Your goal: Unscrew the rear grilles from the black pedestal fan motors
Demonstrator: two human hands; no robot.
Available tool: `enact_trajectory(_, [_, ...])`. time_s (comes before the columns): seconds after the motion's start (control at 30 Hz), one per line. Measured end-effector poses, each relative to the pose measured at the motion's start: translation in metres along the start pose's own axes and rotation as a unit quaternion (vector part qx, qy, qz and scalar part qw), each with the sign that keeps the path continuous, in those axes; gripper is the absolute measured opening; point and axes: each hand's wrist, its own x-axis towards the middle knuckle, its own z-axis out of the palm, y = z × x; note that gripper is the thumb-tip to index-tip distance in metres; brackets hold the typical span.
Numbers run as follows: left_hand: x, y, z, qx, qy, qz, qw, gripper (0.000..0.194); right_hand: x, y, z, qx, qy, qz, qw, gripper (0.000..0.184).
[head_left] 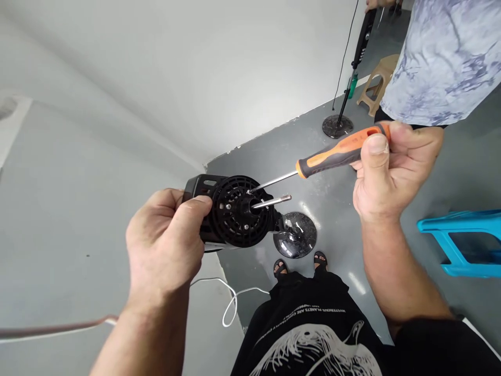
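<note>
A black fan motor housing [238, 230] faces me, with a round slotted front, several screws and a metal shaft [274, 201] sticking out to the right. My left hand [168, 230] is wrapped round the housing's left side, thumb on the rim of the round front. In my right hand [395, 167] is an orange and black screwdriver [336, 151], gripped near the end of its handle. Its thin blade slants down to the left, and the tip meets a screw [249, 192] at the upper right of the front. Whether the tip sits fully in the screw head is too small to tell.
Below the housing stands a shiny black round base [295, 235] on the grey floor, near my feet. A white cable [235, 308] loops at the lower left. A blue stool [465, 240] is at the right. Beyond, a person in a patterned shirt [442, 62] stands by another black stand [338, 126].
</note>
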Motion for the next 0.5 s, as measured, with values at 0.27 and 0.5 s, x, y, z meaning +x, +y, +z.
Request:
enact_trajectory(0.27, [-0.003,-0.006,-0.001,0.035,-0.024,0.023,0.999,0.028,-0.012,-0.011,-0.006,0.103,-0.074,0.146,0.981,0.028])
enact_trajectory(0.5, [0.003,-0.002,0.001,0.015,0.006,0.005,1.000,0.023,-0.010,-0.012,-0.005,0.034,0.033,0.108,0.993,0.017])
